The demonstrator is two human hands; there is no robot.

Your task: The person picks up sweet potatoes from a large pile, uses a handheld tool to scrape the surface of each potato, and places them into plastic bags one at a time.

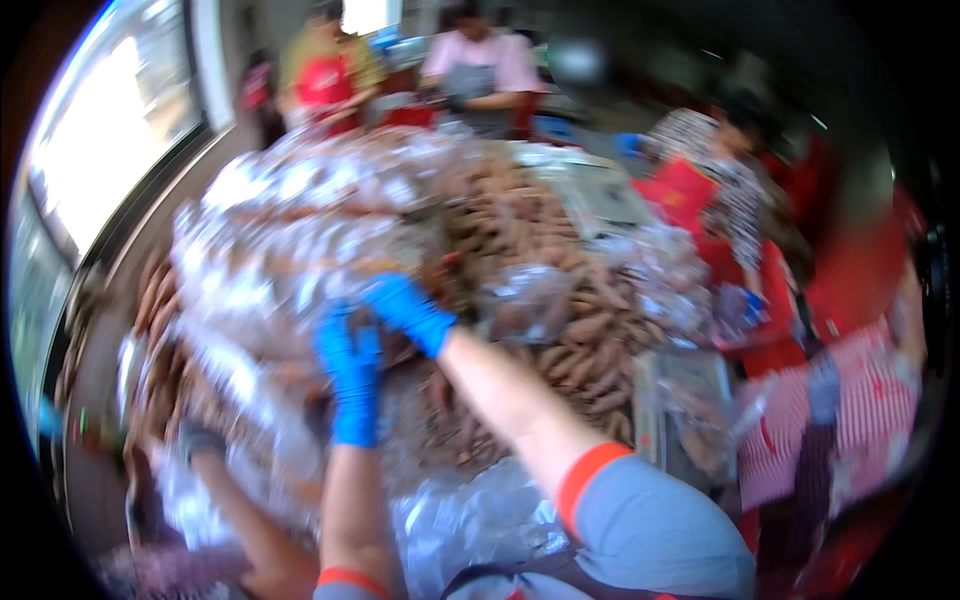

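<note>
Both my hands wear blue gloves and are close together over the near edge of a pile of clear plastic bags (300,250). My left hand (350,370) points away from me, a small brownish patch showing at its fingertips; motion blur hides whether it grips that. Just right of it and a little farther off, my right hand (410,312) reaches left across the bags, its fingers smeared too. Loose sweet potatoes (590,365) lie in a long heap to the right of my hands. Among them sits a clear bag (528,300) with brownish contents.
A scale (685,415) with a filled bag stands at right; another flat scale-like device (605,200) is farther back. Loose clear bags (475,520) lie before me. Co-workers stand at the far side and right. Another person's gloved hand (200,440) works at lower left.
</note>
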